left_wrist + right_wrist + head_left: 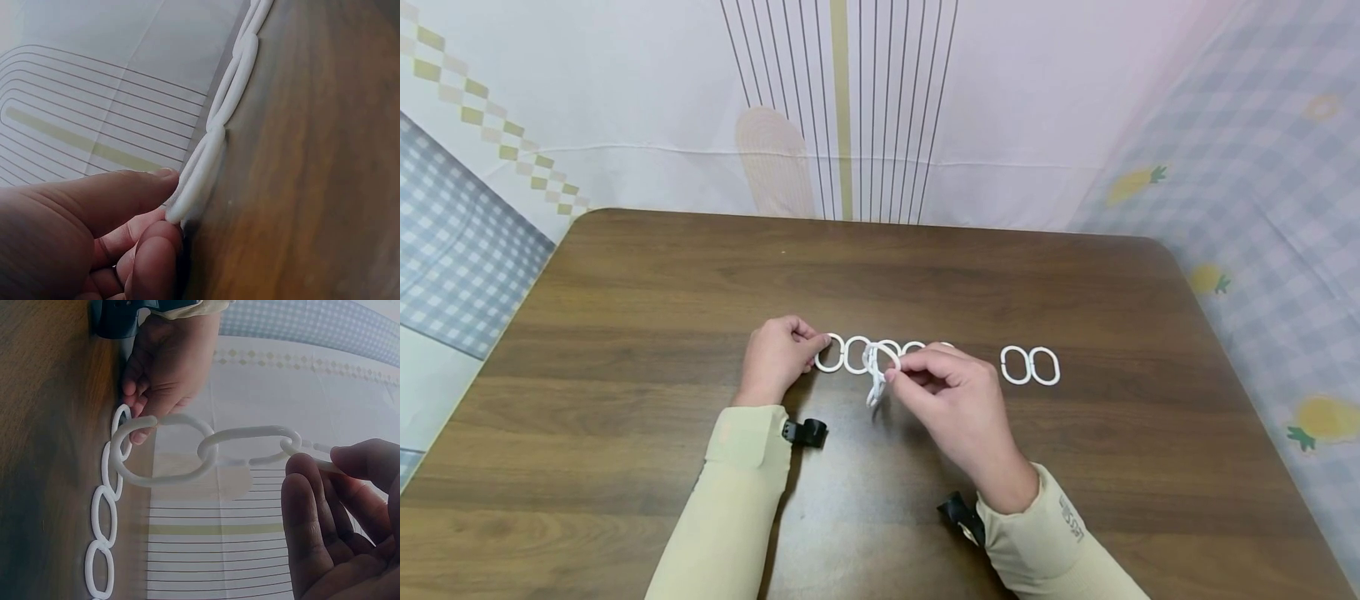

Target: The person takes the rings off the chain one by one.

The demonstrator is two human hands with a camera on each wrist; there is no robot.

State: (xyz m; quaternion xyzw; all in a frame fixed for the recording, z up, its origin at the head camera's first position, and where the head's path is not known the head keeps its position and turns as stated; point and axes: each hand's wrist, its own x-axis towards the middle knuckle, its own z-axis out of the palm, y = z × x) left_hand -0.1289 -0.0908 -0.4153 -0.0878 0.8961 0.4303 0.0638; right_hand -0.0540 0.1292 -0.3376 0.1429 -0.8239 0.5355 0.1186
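Several white oval plastic links lie in a row across the middle of the wooden table. My left hand [777,358] pinches the leftmost link [199,172] of that row between thumb and fingers, close over the tabletop. Above the row, my right hand [958,400] holds a short chain of white links [253,432] by its top link, between thumb and fingertips. The chain's lower links hang down, overlapping the row in the head view. Part of the row's right end is hidden behind the right hand.
A separate pair of white links [1018,382] lies to the right of my right hand. The brown wooden table [625,292] has rounded far corners, with a patterned cloth [647,92] hanging behind it. Black wrist cameras [806,432] sit on both sleeves.
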